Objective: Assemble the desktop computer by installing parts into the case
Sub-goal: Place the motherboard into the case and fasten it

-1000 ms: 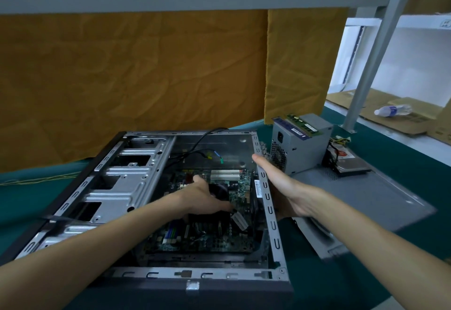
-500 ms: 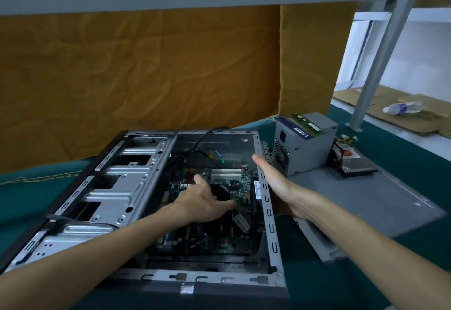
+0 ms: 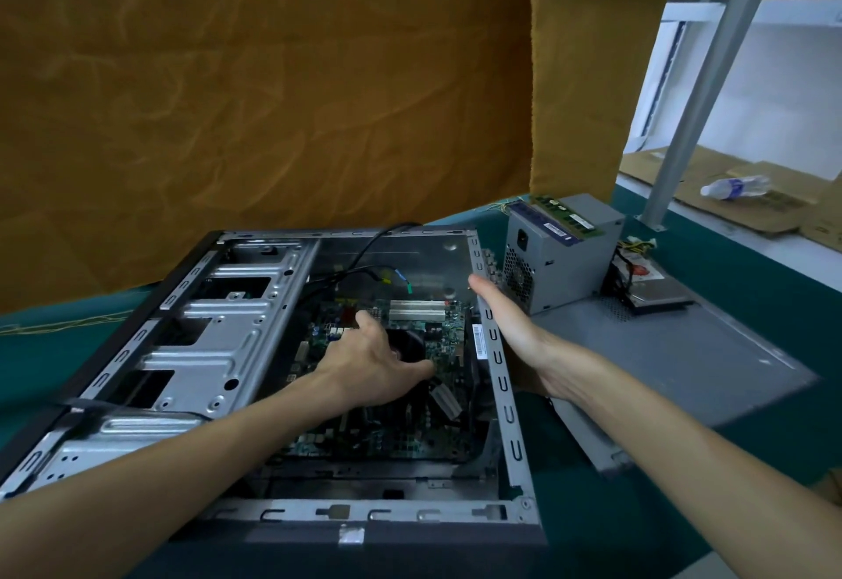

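Note:
The open grey computer case (image 3: 501, 378) lies on its side on the green table. A green motherboard (image 3: 410, 433) sits on its floor. My left hand (image 3: 373, 364) reaches inside and wraps over the black cooler fan (image 3: 412, 341) on the board, thumb on the right, fingers on the left. My right hand (image 3: 515, 332) lies flat against the outside of the case's right wall with its fingers straight and holds nothing. The power supply (image 3: 560, 269), with memory sticks (image 3: 565, 218) on top, stands just right of the case.
The metal drive cage (image 3: 218, 341) fills the case's left half, and loose black cables (image 3: 364, 273) run across the far end. A hard drive (image 3: 656, 294) rests on the grey side panel (image 3: 683, 351) at right. A slanted metal post (image 3: 701, 91) and a water bottle (image 3: 733, 187) are beyond.
Both hands stay almost where they were. My left hand has edged slightly farther over the fan. The view has shifted a little to the left.

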A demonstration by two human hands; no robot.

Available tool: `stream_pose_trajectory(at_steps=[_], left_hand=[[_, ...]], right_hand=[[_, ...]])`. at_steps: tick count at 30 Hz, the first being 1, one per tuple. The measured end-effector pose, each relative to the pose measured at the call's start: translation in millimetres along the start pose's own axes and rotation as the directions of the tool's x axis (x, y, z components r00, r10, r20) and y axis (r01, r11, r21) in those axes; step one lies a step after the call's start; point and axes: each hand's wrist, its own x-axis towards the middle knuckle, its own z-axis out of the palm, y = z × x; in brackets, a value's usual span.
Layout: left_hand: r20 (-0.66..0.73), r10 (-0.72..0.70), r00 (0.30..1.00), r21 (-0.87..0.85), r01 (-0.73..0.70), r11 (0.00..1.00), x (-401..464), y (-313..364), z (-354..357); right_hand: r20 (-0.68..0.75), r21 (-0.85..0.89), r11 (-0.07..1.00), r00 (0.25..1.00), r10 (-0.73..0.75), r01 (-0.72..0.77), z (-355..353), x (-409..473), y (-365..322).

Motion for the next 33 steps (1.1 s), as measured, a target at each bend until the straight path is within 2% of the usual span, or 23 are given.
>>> stream_pose_trajectory(at_steps=[6,11,16,20,25,27,29,33], left_hand=[[0.018,-0.010,1.000,0.074,0.009,0.997,1.0,3.4,4.9],[0.062,0.019,0.998,0.204,-0.031,0.979,8.7,2.6,7.5],[0.146,0.018,0.989,0.109,-0.034,0.993,21.1,-8.2,3.0],[0.175,-0.022,0.984,0.116,0.002,0.993,26.1,-22.9,-8.5],[0.152,-0.161,0.975,0.112,0.145,0.983,25.0,-38.6,-14.6],[0.145,-0.198,0.969,0.102,0.184,0.978,27.8,-38.8,-12.8],[0.160,-0.205,0.966,0.128,0.186,0.974,29.3,-37.0,-12.8],[0.092,-0.134,0.987,0.157,0.119,0.980,28.2,-35.2,-9.7]], right_hand=[[0.011,-0.019,1.000,1.000,-0.007,0.008,-1.7,-1.4,0.0],[0.012,-0.014,1.000,1.000,0.004,-0.003,-1.1,-7.2,-3.6],[-0.042,-0.035,0.998,0.998,0.048,-0.050,8.6,-8.4,-7.9],[0.023,-0.038,0.998,0.998,0.056,-0.055,24.0,-6.4,-12.0],[0.180,-0.125,0.992,0.983,0.024,-0.001,29.5,0.7,-12.4],[0.233,-0.092,0.996,0.972,0.001,0.021,15.9,4.2,-6.4],[0.205,0.010,0.999,0.978,0.030,-0.033,2.4,8.3,1.2],[0.015,0.095,0.994,0.998,0.060,-0.061,-7.3,20.0,17.0]])
